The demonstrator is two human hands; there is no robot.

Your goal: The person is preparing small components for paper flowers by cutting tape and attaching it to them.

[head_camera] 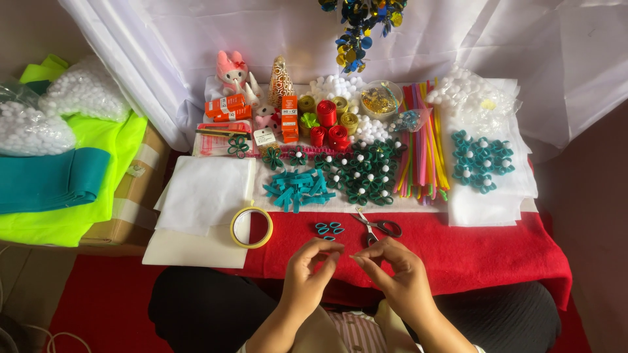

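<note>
From the head camera, the left hand (309, 269) and the right hand (390, 267) are raised close together over the near edge of the red cloth (484, 252), fingertips pinched toward one another with a narrow gap between them; whatever they pinch is too small to make out, so I cannot tell whether they grip a strip or nothing at all. Just beyond the hands lie two small teal loops (329, 229) side by side on the cloth, with the scissors (377, 227) right beside them and a roll of yellow tape (251, 227) further left. Judging by how things lie, the work looks well underway: a heap of dark green flowers with white centres (364, 172) and a smaller group of teal flowers (482, 160) on white sheet already sit finished at the back, while a pile of cut teal strips (298, 187) waits unfolded (a fair number, though loosely heaped). So the loops by the hands seem to be the start of another flower, with most of its petals yet to be shaped.
</note>
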